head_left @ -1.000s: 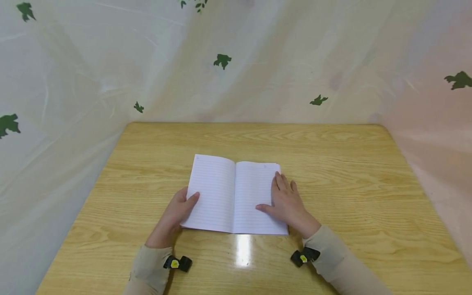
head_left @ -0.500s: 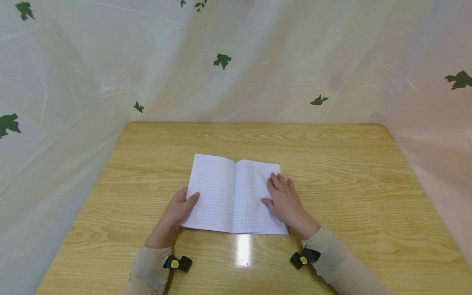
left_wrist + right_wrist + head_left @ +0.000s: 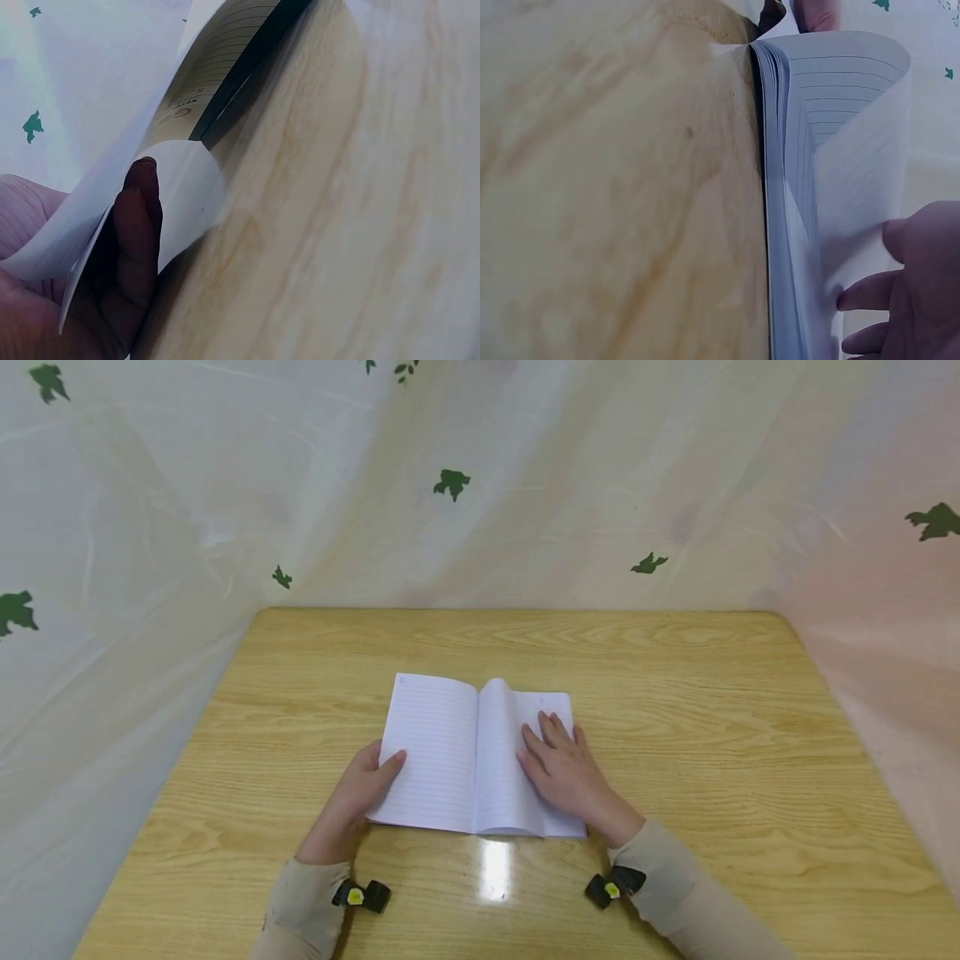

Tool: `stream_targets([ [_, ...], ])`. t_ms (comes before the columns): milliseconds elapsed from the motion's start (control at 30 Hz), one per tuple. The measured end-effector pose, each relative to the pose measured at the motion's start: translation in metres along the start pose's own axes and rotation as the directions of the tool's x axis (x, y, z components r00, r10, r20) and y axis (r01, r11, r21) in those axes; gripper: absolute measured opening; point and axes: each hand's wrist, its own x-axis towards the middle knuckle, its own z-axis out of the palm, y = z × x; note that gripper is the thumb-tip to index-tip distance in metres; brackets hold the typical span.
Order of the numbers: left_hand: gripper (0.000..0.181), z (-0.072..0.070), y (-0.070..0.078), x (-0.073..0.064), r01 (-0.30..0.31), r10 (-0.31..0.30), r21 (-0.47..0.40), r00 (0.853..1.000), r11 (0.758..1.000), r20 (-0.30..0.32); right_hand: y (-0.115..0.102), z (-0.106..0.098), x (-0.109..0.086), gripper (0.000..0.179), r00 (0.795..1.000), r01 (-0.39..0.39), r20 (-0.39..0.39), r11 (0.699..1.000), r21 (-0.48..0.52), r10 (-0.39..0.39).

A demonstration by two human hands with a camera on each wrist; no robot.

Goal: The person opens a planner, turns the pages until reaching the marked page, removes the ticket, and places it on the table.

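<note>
A lined notebook (image 3: 435, 752) lies spread at its middle pages on the wooden table. My left hand (image 3: 363, 789) grips its left side, thumb on top of the page; in the left wrist view its fingers (image 3: 136, 247) reach under the pages. On the right-hand page rests my right hand (image 3: 573, 781), its fingers spread and fairly straight. Just left of those fingertips, one leaf (image 3: 495, 756) bulges up in a loop beside the spine. The right wrist view shows that arched leaf (image 3: 862, 157) over the stack of page edges (image 3: 776, 187).
The wooden table (image 3: 712, 693) stretches out on all sides of the notebook. A pale curtain (image 3: 555, 527) with green leaf or bird shapes hangs behind it and along both sides. Black wrist cameras are strapped to both sleeves (image 3: 303, 902).
My right hand has slid left across the right-hand page, and the top leaf has buckled up into a loop near the spine. The left hand stays where it was.
</note>
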Motion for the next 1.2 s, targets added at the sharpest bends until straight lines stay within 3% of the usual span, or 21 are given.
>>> stream_targets([
  [300, 0.04, 0.0, 0.001, -0.003, -0.007, 0.007, -0.009, 1.0, 1.0, -0.003, -0.018, -0.001, 0.003, 0.059, 0.999, 0.038, -0.026, 0.982, 0.186, -0.034],
  [467, 0.041, 0.001, 0.001, -0.004, -0.018, 0.018, 0.003, 1.0, 1.0, -0.006, -0.028, 0.0, 0.007, 0.066, 0.995, 0.099, -0.021, 0.938, 0.333, -0.097],
  [667, 0.039, 0.001, 0.001, -0.003, 0.0, 0.0, -0.013, 1.0, 1.0, -0.009, -0.04, 0.0, 0.01, 0.071, 0.989, 0.119, 0.025, 0.885, 0.449, -0.146],
  [1000, 0.037, 0.001, 0.002, -0.003, 0.012, -0.012, -0.062, 1.0, 0.998, 0.0, -0.054, 0.007, 0.017, 0.079, 0.976, 0.139, 0.078, 0.86, 0.491, -0.202],
  [1200, 0.038, 0.001, 0.004, -0.003, -0.003, 0.003, -0.026, 1.0, 1.0, -0.014, -0.063, 0.011, 0.018, 0.081, 0.965, 0.155, 0.121, 0.882, 0.445, -0.231],
])
